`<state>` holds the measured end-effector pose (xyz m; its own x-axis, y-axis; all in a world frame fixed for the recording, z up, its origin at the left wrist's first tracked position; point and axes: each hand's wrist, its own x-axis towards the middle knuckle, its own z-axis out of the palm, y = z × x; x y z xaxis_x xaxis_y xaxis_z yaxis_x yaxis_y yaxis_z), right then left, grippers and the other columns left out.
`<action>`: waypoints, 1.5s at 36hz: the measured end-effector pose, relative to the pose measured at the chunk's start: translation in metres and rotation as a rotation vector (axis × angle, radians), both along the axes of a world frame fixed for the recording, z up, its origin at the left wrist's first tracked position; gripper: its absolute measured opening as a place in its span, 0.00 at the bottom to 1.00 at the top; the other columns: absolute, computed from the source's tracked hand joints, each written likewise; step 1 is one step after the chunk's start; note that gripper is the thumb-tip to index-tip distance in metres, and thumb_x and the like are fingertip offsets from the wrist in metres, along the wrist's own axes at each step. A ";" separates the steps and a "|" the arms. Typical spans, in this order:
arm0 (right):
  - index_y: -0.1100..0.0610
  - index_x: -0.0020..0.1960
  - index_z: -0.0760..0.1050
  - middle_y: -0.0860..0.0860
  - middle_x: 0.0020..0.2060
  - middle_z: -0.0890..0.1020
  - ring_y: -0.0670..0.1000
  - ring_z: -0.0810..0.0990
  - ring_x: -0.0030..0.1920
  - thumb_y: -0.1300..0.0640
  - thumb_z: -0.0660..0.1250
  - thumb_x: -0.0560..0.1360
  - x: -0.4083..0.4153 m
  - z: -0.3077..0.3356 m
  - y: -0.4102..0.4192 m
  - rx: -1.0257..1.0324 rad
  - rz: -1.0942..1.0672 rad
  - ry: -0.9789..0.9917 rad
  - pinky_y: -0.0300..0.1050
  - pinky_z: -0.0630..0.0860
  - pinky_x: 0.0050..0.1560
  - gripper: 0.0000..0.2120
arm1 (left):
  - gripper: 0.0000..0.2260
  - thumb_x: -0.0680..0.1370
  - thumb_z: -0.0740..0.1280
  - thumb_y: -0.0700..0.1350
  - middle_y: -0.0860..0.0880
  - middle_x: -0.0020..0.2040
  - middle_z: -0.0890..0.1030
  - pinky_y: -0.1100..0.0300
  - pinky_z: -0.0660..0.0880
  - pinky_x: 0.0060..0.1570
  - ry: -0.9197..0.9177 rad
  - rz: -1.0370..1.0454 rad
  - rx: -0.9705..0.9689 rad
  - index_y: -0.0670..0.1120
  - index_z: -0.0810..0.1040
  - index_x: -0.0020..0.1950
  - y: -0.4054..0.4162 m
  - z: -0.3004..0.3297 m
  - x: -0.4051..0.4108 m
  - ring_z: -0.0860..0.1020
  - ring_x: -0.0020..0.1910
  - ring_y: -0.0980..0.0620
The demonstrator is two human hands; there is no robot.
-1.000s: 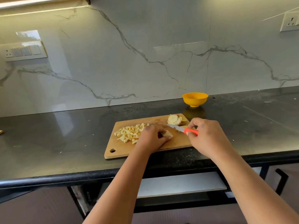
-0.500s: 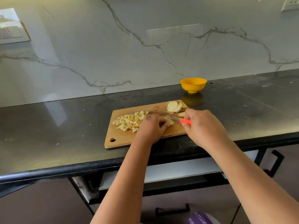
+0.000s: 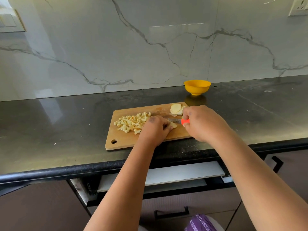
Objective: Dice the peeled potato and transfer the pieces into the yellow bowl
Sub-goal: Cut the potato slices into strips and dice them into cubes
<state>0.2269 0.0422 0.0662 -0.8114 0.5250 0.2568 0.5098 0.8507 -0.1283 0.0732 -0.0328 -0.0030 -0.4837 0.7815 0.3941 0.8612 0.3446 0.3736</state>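
Note:
A wooden cutting board (image 3: 126,140) lies on the black counter. A heap of diced potato pieces (image 3: 131,122) covers its left part, and a stack of potato slices (image 3: 175,109) sits at its far right corner. My left hand (image 3: 154,130) holds down a potato slice (image 3: 173,125) at the board's middle, fingers curled over it. My right hand (image 3: 203,122) grips a knife with an orange handle (image 3: 185,121), its blade pointing left at that slice. The yellow bowl (image 3: 197,87) stands behind the board near the wall; I cannot see into it.
The black counter (image 3: 58,130) runs left and right of the board, with a marble wall behind. Its front edge is close to my arms. A partly open drawer (image 3: 166,175) sits below the counter. Wall sockets (image 3: 299,6) are at the upper right.
The camera has tilted down slightly, so the scene sits higher in view. Both hands stay at the same slice with the knife against it.

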 end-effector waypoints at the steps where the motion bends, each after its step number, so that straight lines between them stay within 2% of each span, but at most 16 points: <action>1: 0.55 0.59 0.75 0.53 0.49 0.80 0.53 0.77 0.45 0.60 0.66 0.77 0.003 0.004 -0.001 0.009 0.003 -0.022 0.45 0.72 0.41 0.11 | 0.12 0.80 0.67 0.52 0.49 0.49 0.81 0.52 0.77 0.50 -0.006 0.007 -0.002 0.46 0.84 0.54 0.001 0.000 0.000 0.77 0.46 0.51; 5: 0.52 0.57 0.74 0.51 0.45 0.79 0.50 0.77 0.42 0.59 0.67 0.77 0.024 0.020 -0.006 0.097 0.032 -0.116 0.43 0.75 0.39 0.09 | 0.12 0.80 0.66 0.53 0.49 0.49 0.80 0.53 0.76 0.48 -0.015 0.018 -0.027 0.46 0.84 0.53 0.001 0.000 -0.002 0.77 0.45 0.51; 9: 0.48 0.49 0.71 0.48 0.41 0.77 0.48 0.75 0.38 0.58 0.67 0.77 0.044 0.028 -0.013 0.097 0.057 -0.143 0.37 0.63 0.29 0.07 | 0.12 0.80 0.67 0.52 0.49 0.48 0.80 0.53 0.77 0.49 -0.021 0.007 -0.012 0.45 0.84 0.52 0.000 -0.001 -0.002 0.77 0.46 0.51; 12: 0.46 0.46 0.70 0.45 0.37 0.74 0.45 0.72 0.36 0.54 0.65 0.78 0.047 0.025 -0.010 0.049 0.070 -0.054 0.38 0.62 0.29 0.05 | 0.12 0.80 0.67 0.51 0.48 0.49 0.81 0.52 0.77 0.51 -0.025 0.001 0.005 0.44 0.83 0.53 0.000 -0.002 -0.001 0.77 0.47 0.50; 15: 0.48 0.48 0.71 0.44 0.34 0.72 0.44 0.69 0.33 0.51 0.63 0.79 0.039 0.012 -0.001 0.044 0.052 0.119 0.40 0.61 0.29 0.02 | 0.14 0.79 0.68 0.49 0.48 0.58 0.82 0.55 0.75 0.59 -0.034 -0.004 0.041 0.45 0.81 0.62 -0.004 -0.002 0.001 0.78 0.57 0.49; 17: 0.50 0.48 0.72 0.46 0.33 0.72 0.45 0.70 0.31 0.52 0.63 0.80 0.030 0.002 0.004 0.031 0.029 0.204 0.42 0.62 0.28 0.03 | 0.14 0.79 0.67 0.43 0.48 0.62 0.81 0.61 0.73 0.62 -0.024 0.012 0.086 0.44 0.80 0.64 -0.006 -0.001 0.001 0.78 0.61 0.50; 20: 0.51 0.48 0.72 0.46 0.32 0.72 0.44 0.70 0.31 0.52 0.64 0.79 0.020 -0.013 0.006 -0.006 0.031 0.253 0.42 0.62 0.27 0.03 | 0.14 0.79 0.61 0.36 0.48 0.60 0.82 0.66 0.70 0.57 -0.051 0.048 0.080 0.44 0.82 0.61 -0.008 0.001 0.002 0.78 0.58 0.52; 24: 0.51 0.50 0.75 0.48 0.35 0.75 0.47 0.73 0.33 0.52 0.64 0.79 0.016 -0.025 0.001 -0.033 0.031 0.228 0.43 0.69 0.29 0.04 | 0.17 0.78 0.58 0.33 0.47 0.58 0.83 0.64 0.72 0.55 -0.070 0.056 0.048 0.44 0.83 0.60 -0.007 0.002 0.005 0.79 0.56 0.50; 31: 0.52 0.52 0.75 0.51 0.41 0.78 0.51 0.76 0.39 0.55 0.63 0.79 0.006 -0.017 -0.005 -0.044 -0.002 0.103 0.45 0.74 0.37 0.03 | 0.19 0.78 0.60 0.33 0.50 0.61 0.80 0.55 0.76 0.60 -0.090 0.068 -0.050 0.48 0.81 0.63 -0.002 0.000 0.002 0.78 0.56 0.49; 35: 0.51 0.51 0.74 0.50 0.40 0.77 0.51 0.76 0.39 0.56 0.66 0.78 0.015 -0.007 -0.007 -0.040 0.005 0.004 0.44 0.71 0.35 0.03 | 0.18 0.78 0.59 0.33 0.48 0.59 0.80 0.55 0.77 0.57 -0.045 0.061 -0.060 0.47 0.81 0.62 -0.002 0.001 0.001 0.77 0.54 0.49; 40: 0.47 0.49 0.73 0.47 0.39 0.76 0.50 0.76 0.38 0.54 0.65 0.77 0.050 0.003 -0.016 0.026 0.013 -0.044 0.44 0.71 0.34 0.03 | 0.17 0.78 0.59 0.36 0.49 0.59 0.80 0.52 0.78 0.57 -0.017 0.070 -0.062 0.48 0.81 0.61 -0.001 -0.003 -0.003 0.77 0.55 0.49; 44: 0.47 0.47 0.73 0.45 0.34 0.74 0.45 0.72 0.34 0.51 0.62 0.79 0.057 0.002 -0.013 0.024 0.051 0.063 0.42 0.68 0.29 0.02 | 0.17 0.78 0.59 0.38 0.48 0.58 0.82 0.51 0.79 0.54 -0.001 0.109 0.001 0.49 0.81 0.62 -0.002 -0.006 0.000 0.78 0.54 0.48; 46: 0.48 0.46 0.72 0.44 0.31 0.72 0.44 0.70 0.31 0.51 0.63 0.79 0.047 -0.003 -0.007 0.004 0.047 0.159 0.41 0.62 0.27 0.03 | 0.18 0.78 0.59 0.38 0.47 0.58 0.82 0.52 0.79 0.54 0.010 0.119 0.050 0.48 0.81 0.63 -0.003 -0.005 0.002 0.79 0.54 0.48; 49: 0.50 0.48 0.73 0.44 0.30 0.71 0.44 0.70 0.29 0.52 0.65 0.78 0.029 -0.018 -0.001 -0.021 0.040 0.247 0.41 0.61 0.26 0.03 | 0.17 0.78 0.59 0.37 0.48 0.57 0.83 0.54 0.79 0.54 -0.005 0.133 0.088 0.47 0.82 0.61 -0.005 -0.002 0.003 0.79 0.55 0.48; 54: 0.50 0.48 0.73 0.43 0.30 0.70 0.43 0.69 0.29 0.52 0.64 0.79 0.017 -0.034 -0.006 -0.038 0.041 0.254 0.39 0.60 0.26 0.02 | 0.17 0.78 0.59 0.37 0.48 0.53 0.82 0.57 0.78 0.45 -0.011 0.119 0.016 0.49 0.83 0.58 -0.008 0.000 0.003 0.78 0.44 0.50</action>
